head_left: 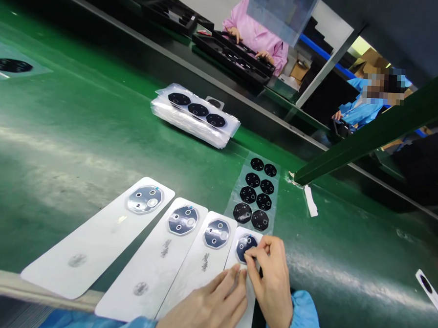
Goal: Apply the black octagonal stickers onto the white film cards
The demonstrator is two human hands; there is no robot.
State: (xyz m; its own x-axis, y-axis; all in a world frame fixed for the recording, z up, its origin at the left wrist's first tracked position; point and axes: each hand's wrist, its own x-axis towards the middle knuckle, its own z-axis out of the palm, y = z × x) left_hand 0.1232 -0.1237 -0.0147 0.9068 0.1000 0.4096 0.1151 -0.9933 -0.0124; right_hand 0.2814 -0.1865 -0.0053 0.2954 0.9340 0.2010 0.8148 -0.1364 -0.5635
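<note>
Several white phone back covers lie side by side on the green belt; the rightmost cover [238,255] is under my hands. My right hand [271,279] pinches at the dark octagonal camera piece [244,245] on that cover, fingers closed on its edge. My left hand [206,307] rests flat on the lower part of the same cover, fingers stretched out. Just beyond lies a clear sheet [256,193] carrying several black octagonal stickers.
A stack of clear sheets with black stickers [194,116] sits farther up the belt. A green frame bar [375,128] slants across the right. Two other people work at black trays [232,54] across the line. A white strip [430,292] lies at the far right.
</note>
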